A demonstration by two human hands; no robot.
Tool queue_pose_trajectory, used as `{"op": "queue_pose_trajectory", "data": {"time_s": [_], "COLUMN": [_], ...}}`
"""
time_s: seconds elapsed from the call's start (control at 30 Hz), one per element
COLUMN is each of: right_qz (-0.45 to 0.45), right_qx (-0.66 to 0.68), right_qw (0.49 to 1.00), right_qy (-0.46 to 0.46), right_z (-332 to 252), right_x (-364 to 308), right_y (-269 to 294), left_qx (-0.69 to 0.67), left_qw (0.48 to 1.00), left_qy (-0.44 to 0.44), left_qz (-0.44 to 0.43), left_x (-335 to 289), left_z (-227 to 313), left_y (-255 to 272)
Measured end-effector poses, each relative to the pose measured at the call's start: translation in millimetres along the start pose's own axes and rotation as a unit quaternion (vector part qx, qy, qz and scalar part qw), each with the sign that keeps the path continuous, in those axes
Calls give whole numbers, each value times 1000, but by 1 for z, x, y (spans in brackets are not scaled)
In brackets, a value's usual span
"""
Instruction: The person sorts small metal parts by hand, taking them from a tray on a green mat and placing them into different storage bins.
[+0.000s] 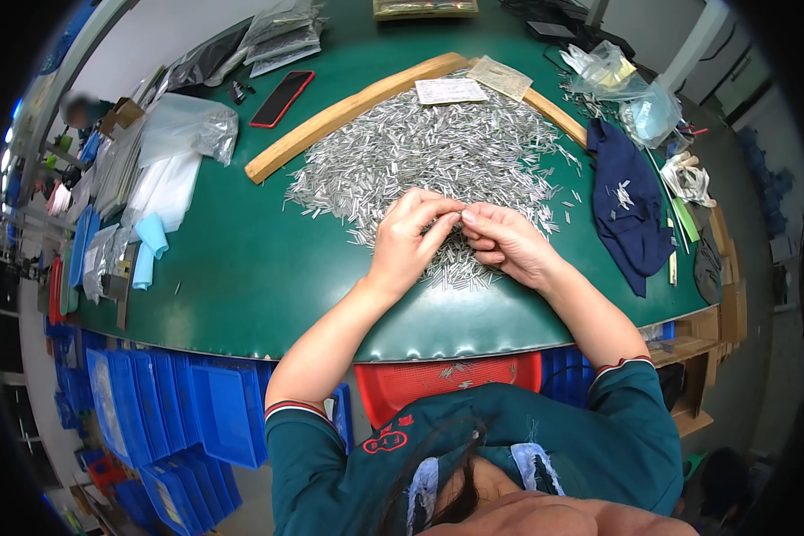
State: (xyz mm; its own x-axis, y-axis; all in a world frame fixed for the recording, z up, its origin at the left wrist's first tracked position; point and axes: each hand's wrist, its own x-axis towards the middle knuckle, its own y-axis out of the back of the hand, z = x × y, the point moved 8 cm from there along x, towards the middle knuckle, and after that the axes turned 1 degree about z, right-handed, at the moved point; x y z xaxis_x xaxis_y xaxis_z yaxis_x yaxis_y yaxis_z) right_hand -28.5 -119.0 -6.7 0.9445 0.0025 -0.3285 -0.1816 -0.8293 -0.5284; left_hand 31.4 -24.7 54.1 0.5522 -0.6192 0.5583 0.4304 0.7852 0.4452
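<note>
The big heap of metal bits point(429, 161) sits on the green table point(250, 259), under the fingers and spread out past them. The left hand point(408, 236) and right hand point(512, 241) meet over its near side, thumb and finger pinched close on each – I cannot tell if a tiny bit is between. The bits are short, thin and shiny silver – all jumbled up
</note>
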Motion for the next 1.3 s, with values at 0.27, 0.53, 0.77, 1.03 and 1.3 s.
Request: {"op": "queue_pose_trajectory", "data": {"time_s": [0.27, 0.53, 0.77, 1.03, 1.3], "right_qz": [191, 256, 92, 80, 66], "right_qx": [317, 354, 333, 146, -79], "right_qw": [904, 806, 923, 985, 994], "right_qy": [215, 399, 171, 51, 36], "right_z": [-49, -89, -51, -21, -10], "right_x": [-1, -34, 3, 2, 1], "right_y": [86, 143, 78, 25, 11], "left_qx": [16, 133, 264, 253, 129], "left_qw": [999, 989, 957, 957, 991], "left_qy": [22, -22, -28, -48, -33], "left_qz": [23, -52, -119, -133, 14], "left_x": [2, 1, -2, -8, 6], "left_z": [-5, -9, -5, -8, -2], "left_y": [5, -7, -12, -25, 7]}}
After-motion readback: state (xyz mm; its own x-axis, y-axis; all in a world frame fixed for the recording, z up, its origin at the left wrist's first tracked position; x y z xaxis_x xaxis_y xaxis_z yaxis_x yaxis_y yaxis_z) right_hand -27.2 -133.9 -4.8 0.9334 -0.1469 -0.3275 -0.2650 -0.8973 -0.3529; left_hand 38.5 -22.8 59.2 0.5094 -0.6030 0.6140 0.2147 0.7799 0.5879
